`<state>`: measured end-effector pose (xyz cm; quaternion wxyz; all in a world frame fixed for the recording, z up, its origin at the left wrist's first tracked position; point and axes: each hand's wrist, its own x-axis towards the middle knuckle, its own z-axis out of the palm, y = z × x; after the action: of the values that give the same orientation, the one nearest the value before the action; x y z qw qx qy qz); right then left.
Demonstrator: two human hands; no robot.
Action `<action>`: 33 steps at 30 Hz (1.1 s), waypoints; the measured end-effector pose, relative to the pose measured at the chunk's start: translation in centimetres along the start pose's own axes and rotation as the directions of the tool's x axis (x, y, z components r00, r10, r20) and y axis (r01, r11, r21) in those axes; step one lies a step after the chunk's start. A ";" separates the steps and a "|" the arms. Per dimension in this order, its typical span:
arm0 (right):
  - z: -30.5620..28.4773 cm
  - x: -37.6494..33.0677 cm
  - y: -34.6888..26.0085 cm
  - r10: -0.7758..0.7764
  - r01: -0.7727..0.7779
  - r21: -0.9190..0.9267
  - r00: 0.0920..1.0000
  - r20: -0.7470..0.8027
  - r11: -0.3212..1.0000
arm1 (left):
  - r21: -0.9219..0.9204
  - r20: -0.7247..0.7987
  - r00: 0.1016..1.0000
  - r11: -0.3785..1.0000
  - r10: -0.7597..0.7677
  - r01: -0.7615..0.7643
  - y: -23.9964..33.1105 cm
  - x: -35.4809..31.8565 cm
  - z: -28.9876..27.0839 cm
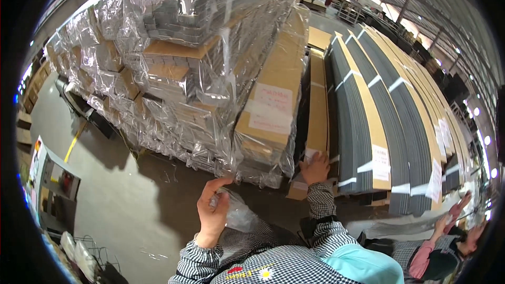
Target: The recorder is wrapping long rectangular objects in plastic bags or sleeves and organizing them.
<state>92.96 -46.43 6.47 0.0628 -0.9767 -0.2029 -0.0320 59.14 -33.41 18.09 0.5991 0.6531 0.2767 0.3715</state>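
The right hand, its fingers spread, lay upon the near end of the long cardboard, which ran forward, while the left hand curled beside clear film, its grip unclear.

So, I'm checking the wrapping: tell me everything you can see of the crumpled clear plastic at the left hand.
The clear plastic looks like thin, glossy film, colourless and see-through. It is bunched and wrinkled, held in the curled left hand, and bulges out to the hand's right, near the dark checked cloth. Whether it connects to the wrapped stack cannot be told.
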 end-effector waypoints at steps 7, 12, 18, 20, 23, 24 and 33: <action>1.4 -2.0 1.0 0.084 -0.085 -0.007 0.994 -0.076 0.996 | -0.353 -0.073 0.993 0.929 0.088 -0.109 3.4 -3.9 3.3; -3.7 -18.3 1.8 -0.096 0.103 0.062 0.990 -0.103 0.993 | -0.465 -0.047 0.997 0.882 0.065 -0.079 4.9 -6.9 0.4; -15.2 -30.5 0.4 -0.486 0.633 0.661 0.760 -0.431 0.404 | -0.531 0.074 0.997 0.847 0.034 0.010 4.5 -9.5 3.3; -16.1 -31.6 -1.2 -0.501 0.776 0.551 0.624 -0.600 0.306 | -0.547 0.112 0.993 0.837 0.037 0.031 5.0 -11.0 4.1; -16.1 -31.6 0.7 -0.407 0.818 0.498 0.575 -0.709 0.289 | -0.393 0.214 0.975 0.919 0.068 0.022 5.1 -13.0 4.9; -17.9 -32.1 0.8 -0.332 0.783 0.546 0.621 -0.710 0.297 | -0.407 0.271 0.962 0.911 0.044 0.073 5.2 -13.5 4.5; -14.8 -34.5 4.9 -0.365 0.119 0.933 0.897 -0.248 -0.339 | -0.058 0.636 0.723 0.917 -0.271 0.394 -1.0 -16.0 2.2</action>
<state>62.77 -66.44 17.53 0.7849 -0.4657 -0.3536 0.2047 51.93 -47.46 14.67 0.7721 0.6173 0.1428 0.0485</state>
